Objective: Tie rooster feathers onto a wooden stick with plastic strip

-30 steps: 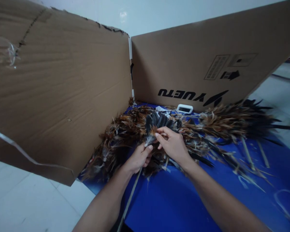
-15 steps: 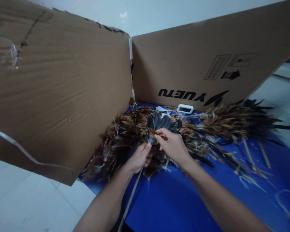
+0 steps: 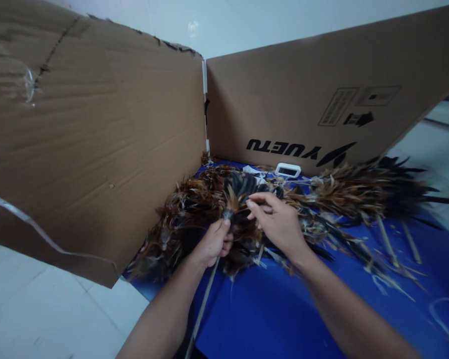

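Note:
My left hand is closed around a thin pale stick just below a tuft of brown and black feathers at its top end, like a small feather duster. The stick slants down toward me past my wrist. Just right of the tuft, my right hand has its thumb and forefinger pinched together. Whatever may be between those fingertips is too small to make out. Beneath both hands lies a pile of loose brown and black feathers.
Tall cardboard panels stand on the left and at the back. A white device with a dark display rests by the back panel. A big feather bundle and short pale sticks lie on the right of the blue surface.
My right hand has drawn back a little to the right, away from the tuft. More of the brown feathers at its base now show. My left hand keeps its hold on the stick.

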`<state>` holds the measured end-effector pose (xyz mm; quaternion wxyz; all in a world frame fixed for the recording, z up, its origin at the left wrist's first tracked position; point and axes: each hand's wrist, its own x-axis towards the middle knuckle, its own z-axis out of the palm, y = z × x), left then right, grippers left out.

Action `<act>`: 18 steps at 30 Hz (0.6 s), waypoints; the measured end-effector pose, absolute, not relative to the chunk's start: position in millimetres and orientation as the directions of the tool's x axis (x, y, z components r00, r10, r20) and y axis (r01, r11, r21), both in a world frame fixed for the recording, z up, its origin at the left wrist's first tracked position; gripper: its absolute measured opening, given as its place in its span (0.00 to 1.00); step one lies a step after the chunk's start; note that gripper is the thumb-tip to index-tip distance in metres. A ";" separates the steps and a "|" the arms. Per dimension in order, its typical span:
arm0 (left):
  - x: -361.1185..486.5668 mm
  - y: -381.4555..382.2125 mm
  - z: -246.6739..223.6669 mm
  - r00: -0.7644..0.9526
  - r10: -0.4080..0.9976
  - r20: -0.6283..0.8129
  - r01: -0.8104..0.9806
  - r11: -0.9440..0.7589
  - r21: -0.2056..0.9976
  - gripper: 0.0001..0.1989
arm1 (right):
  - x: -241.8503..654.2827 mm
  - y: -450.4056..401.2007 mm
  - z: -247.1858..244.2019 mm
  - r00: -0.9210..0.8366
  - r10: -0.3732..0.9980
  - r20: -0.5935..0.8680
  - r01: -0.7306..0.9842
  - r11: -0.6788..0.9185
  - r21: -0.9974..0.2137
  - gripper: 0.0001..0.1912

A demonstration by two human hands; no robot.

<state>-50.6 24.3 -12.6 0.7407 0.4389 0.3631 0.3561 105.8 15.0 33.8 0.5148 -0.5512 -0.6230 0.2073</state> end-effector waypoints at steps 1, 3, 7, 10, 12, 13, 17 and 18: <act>-54.1 26.0 -10.2 0.467 0.860 -0.203 -0.251 0.349 0.903 0.21 | 109.2 15.4 34.6 0.176 0.889 0.423 0.466 0.303 -0.831 0.14; -62.6 30.1 -4.6 0.426 0.890 -0.165 -0.340 0.327 0.882 0.21 | 116.9 16.9 34.0 0.224 0.871 0.438 0.473 0.296 -0.830 0.14; -80.9 39.5 5.0 0.297 0.948 -0.113 -0.528 0.262 0.808 0.20 | 128.3 26.8 25.3 0.201 0.857 0.474 0.605 0.272 -0.748 0.10; -89.3 45.5 6.2 0.221 0.972 -0.079 -0.602 0.200 0.773 0.19 | 125.8 47.1 18.7 0.104 0.859 0.501 0.723 0.280 -0.631 0.07; -91.0 48.2 4.5 0.199 0.977 -0.073 -0.621 0.183 0.762 0.19 | 119.3 68.4 15.8 0.020 0.876 0.482 0.762 0.299 -0.575 0.07; -90.9 49.2 3.4 0.193 0.978 -0.074 -0.625 0.181 0.759 0.20 | 115.4 80.7 14.3 -0.015 0.884 0.466 0.774 0.305 -0.555 0.07; -88.0 51.0 -1.4 0.200 0.976 -0.088 -0.632 0.198 0.749 0.20 | 101.2 129.9 4.3 -0.033 0.905 0.425 0.785 0.287 -0.549 0.05; -87.4 51.3 -2.4 0.207 0.974 -0.093 -0.633 0.206 0.746 0.20 | 98.6 139.9 0.6 -0.027 0.907 0.421 0.779 0.283 -0.559 0.03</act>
